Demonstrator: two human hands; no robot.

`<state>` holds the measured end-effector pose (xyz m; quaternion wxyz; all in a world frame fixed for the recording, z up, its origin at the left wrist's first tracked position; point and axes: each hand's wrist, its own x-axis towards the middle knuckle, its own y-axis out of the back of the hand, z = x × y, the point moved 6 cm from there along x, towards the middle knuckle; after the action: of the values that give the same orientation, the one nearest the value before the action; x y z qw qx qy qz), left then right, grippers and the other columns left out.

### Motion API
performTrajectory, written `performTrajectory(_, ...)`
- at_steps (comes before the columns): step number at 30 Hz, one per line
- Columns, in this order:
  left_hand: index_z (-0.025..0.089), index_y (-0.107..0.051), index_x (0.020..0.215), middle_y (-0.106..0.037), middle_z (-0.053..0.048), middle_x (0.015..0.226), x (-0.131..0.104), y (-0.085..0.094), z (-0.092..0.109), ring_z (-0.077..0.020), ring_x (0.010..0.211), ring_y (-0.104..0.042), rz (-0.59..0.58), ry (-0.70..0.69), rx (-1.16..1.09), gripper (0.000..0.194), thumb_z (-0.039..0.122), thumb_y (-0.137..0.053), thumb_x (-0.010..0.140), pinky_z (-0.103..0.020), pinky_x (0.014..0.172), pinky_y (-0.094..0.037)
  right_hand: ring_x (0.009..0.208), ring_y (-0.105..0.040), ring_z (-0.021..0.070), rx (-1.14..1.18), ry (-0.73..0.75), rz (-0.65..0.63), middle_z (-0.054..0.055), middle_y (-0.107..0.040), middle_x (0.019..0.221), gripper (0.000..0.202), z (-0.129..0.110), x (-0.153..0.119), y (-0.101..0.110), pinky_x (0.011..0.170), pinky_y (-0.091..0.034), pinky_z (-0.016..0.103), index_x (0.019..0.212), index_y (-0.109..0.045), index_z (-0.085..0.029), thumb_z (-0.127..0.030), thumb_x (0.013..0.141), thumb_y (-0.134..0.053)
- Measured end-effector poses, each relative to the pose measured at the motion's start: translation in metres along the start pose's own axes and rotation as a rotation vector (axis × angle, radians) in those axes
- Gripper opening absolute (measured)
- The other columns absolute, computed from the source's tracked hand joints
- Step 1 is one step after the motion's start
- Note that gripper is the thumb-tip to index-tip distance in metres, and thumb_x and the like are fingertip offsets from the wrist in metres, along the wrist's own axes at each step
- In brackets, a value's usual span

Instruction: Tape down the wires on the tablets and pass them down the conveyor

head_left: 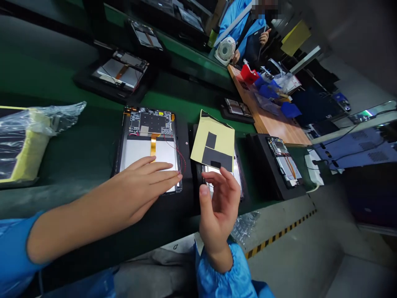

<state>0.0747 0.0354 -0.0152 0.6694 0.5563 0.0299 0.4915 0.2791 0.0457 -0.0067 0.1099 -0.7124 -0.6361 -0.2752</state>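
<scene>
My left hand (144, 182) lies flat with fingers stretched across the silver battery area of an opened tablet (151, 145). This tablet shows a circuit board (151, 122) at its far end, an orange ribbon cable (153, 145) down the middle and a thin red wire on its right side. Palm up, my right hand (220, 203) hovers to the right with fingers loosely curled and apart, and nothing visible in it. Just beyond its fingertips a yellow backing sheet (225, 140) with black adhesive pieces lies over another tablet (238, 174), hiding most of it.
Other opened tablets sit on black trays at the back left (120, 72) and right (283, 161). A plastic-wrapped yellow-edged stack (34, 140) lies at far left. Beyond are a white fan (226, 50), a wooden table (273, 120) with blue bins and a person in blue (238, 25).
</scene>
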Motion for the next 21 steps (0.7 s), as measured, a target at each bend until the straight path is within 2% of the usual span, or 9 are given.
performTrajectory(2, 0.02, -0.068, 0.147, -0.082, -0.006, 0.14, 0.008, -0.001, -0.005, -0.0275, 0.131, -0.067, -0.026, -0.045, 0.014, 0.048, 0.004, -0.041, 0.111, -0.044, 0.118, -0.049, 0.108, -0.078, 0.0189, 0.03, 0.056, -0.008, 0.002, -0.081, 0.118, 0.054, -0.005, 0.003, 0.001, 0.105, -0.061, 0.04, 0.155, -0.064, -0.035, -0.008, 0.108, -0.068)
performTrajectory(4, 0.022, -0.075, 0.136, -0.084, -0.006, 0.13, 0.019, 0.001, -0.015, -0.0274, 0.122, -0.07, -0.064, -0.077, -0.024, 0.041, 0.008, -0.044, 0.112, -0.042, 0.108, -0.052, 0.105, -0.078, 0.0179, 0.076, 0.088, -0.021, 0.002, -0.082, 0.114, 0.052, -0.009, 0.004, 0.002, 0.103, -0.062, 0.038, 0.152, -0.067, -0.034, -0.008, 0.107, -0.069)
performTrajectory(6, 0.026, -0.081, 0.12, -0.084, -0.006, 0.123, 0.032, 0.002, -0.026, -0.0274, 0.115, -0.069, -0.111, -0.105, -0.078, 0.032, 0.017, -0.051, 0.113, -0.041, 0.1, -0.051, 0.098, -0.077, 0.0156, 0.135, 0.037, -0.023, 0.001, -0.081, 0.107, 0.045, -0.011, 0.004, 0.004, 0.095, -0.063, 0.031, 0.144, -0.073, -0.034, -0.009, 0.106, -0.074)
performTrajectory(9, 0.031, -0.083, 0.103, -0.078, -0.004, 0.118, 0.051, 0.001, -0.042, -0.0269, 0.11, -0.066, -0.214, -0.1, -0.164, 0.022, 0.025, -0.063, 0.109, -0.039, 0.095, -0.047, 0.074, -0.067, 0.0098, 0.328, -0.246, -0.062, -0.004, -0.074, 0.086, 0.028, -0.005, 0.0, 0.004, 0.072, -0.057, 0.019, 0.13, -0.08, -0.033, -0.017, 0.107, -0.08)
performTrajectory(11, 0.031, -0.082, 0.098, -0.075, -0.003, 0.113, 0.059, -0.003, -0.051, -0.0261, 0.107, -0.064, -0.288, -0.062, -0.236, 0.016, 0.022, -0.069, 0.102, -0.038, 0.091, -0.045, 0.058, -0.053, 0.0071, 0.541, -0.482, -0.134, -0.007, -0.065, 0.072, 0.021, -0.002, -0.008, -0.001, 0.058, -0.047, 0.015, 0.13, -0.081, -0.032, -0.027, 0.109, -0.081)
performTrajectory(14, 0.029, -0.077, 0.097, -0.072, -0.002, 0.107, 0.066, -0.006, -0.055, -0.0252, 0.104, -0.063, -0.345, -0.062, -0.332, 0.017, 0.015, -0.067, 0.095, -0.038, 0.089, -0.042, 0.05, -0.036, 0.0063, 0.828, -0.748, -0.227, -0.01, -0.054, 0.064, 0.031, -0.004, -0.023, -0.012, 0.051, -0.037, 0.015, 0.137, -0.078, -0.03, -0.04, 0.108, -0.082)
performTrajectory(17, 0.029, -0.072, 0.1, -0.072, -0.001, 0.105, 0.068, -0.005, -0.051, -0.0242, 0.102, -0.064, -0.364, -0.106, -0.411, 0.021, 0.012, -0.061, 0.097, -0.038, 0.092, -0.041, 0.049, -0.031, 0.0076, 0.984, -0.885, -0.274, -0.01, -0.052, 0.064, 0.039, -0.006, -0.034, -0.02, 0.049, -0.036, 0.016, 0.141, -0.074, -0.03, -0.045, 0.105, -0.083)
performTrajectory(21, 0.028, -0.069, 0.104, -0.074, -0.001, 0.106, 0.069, -0.001, -0.049, -0.0245, 0.105, -0.065, -0.421, -0.13, -0.464, 0.022, 0.01, -0.058, 0.099, -0.038, 0.093, -0.042, 0.047, -0.033, 0.009, 1.043, -0.939, -0.311, -0.009, -0.057, 0.066, 0.05, -0.005, -0.046, -0.03, 0.047, -0.037, 0.017, 0.148, -0.069, -0.031, -0.051, 0.104, -0.082)
